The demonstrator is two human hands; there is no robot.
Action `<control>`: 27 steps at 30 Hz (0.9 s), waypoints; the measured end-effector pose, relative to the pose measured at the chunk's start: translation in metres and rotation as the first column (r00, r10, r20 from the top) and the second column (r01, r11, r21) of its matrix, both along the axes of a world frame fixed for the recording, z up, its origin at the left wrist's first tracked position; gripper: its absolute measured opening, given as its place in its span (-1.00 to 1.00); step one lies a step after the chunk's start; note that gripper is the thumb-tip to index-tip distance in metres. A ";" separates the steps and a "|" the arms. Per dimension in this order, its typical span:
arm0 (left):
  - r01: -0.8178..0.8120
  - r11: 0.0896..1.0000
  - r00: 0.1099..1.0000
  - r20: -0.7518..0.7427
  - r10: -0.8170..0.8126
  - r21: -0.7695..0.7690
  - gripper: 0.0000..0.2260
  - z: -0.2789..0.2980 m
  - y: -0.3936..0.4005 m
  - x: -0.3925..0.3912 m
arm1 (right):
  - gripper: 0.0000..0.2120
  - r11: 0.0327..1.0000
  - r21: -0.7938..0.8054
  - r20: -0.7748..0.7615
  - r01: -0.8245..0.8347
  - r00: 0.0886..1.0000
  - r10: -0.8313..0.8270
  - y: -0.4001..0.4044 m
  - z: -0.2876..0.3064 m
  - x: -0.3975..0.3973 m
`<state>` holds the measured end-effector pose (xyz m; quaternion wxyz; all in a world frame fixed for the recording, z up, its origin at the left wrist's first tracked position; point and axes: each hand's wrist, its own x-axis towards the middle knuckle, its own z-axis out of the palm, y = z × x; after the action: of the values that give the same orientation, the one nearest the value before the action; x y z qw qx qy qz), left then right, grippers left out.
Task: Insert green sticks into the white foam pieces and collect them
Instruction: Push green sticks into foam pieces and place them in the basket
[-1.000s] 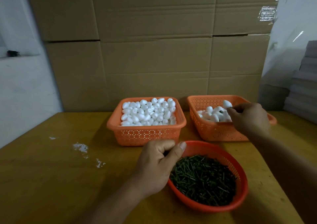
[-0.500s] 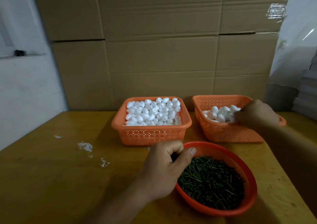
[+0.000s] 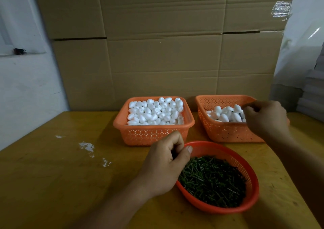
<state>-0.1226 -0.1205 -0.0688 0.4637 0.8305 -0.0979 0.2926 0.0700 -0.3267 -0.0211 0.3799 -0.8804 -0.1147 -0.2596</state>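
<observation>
My left hand [image 3: 166, 162] hovers at the near-left rim of the round orange basket [image 3: 252, 200] full of green sticks [image 3: 213, 179]. Its fingers curl against the thumb, and a dark bit of green sticks shows in the pinch. My right hand [image 3: 265, 119] sits over the right square orange basket [image 3: 226, 132], fingers loosely bent and holding nothing. Beside its fingertips lies a pile of white foam pieces [image 3: 222, 114], one with a dark stick end showing. The left square basket [image 3: 152, 134] is heaped with plain white foam pieces [image 3: 156, 111].
All three baskets stand on a yellow wooden table [image 3: 52, 176] with white crumbs [image 3: 86, 146] on its left side. Stacked cardboard boxes [image 3: 163, 56] form a wall right behind the baskets. A white wall is at the left, and grey stacked sheets [image 3: 312, 97] at the right.
My right hand brought a white foam piece down into the right basket and let it go. My left hand stayed curled at the stick basket's rim.
</observation>
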 end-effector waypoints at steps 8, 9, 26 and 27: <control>-0.159 0.975 0.985 -0.087 0.147 -0.156 -0.52 0.030 0.023 0.010 | -0.65 0.888 0.224 0.019 -0.400 0.913 0.407 0.009 -0.004 -0.089; -0.203 0.963 0.977 -0.100 0.187 -0.176 -0.56 0.036 0.032 0.017 | -0.68 0.881 0.207 0.015 -0.425 0.902 0.431 0.010 -0.008 -0.097; -0.061 0.620 0.614 -0.461 0.641 0.782 -0.80 0.064 0.130 0.118 | -0.73 0.833 0.095 0.111 -0.545 0.837 0.536 0.014 -0.019 -0.121; -0.032 0.582 0.605 -0.448 0.658 0.813 -0.76 0.064 0.128 0.119 | -0.74 0.832 0.099 0.120 -0.545 0.837 0.534 0.014 -0.019 -0.121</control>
<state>-0.0038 0.0071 -0.0044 0.0111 0.9862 0.1627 -0.0279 -0.0505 -0.3126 -0.0399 0.4882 -0.7737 -0.3580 -0.1868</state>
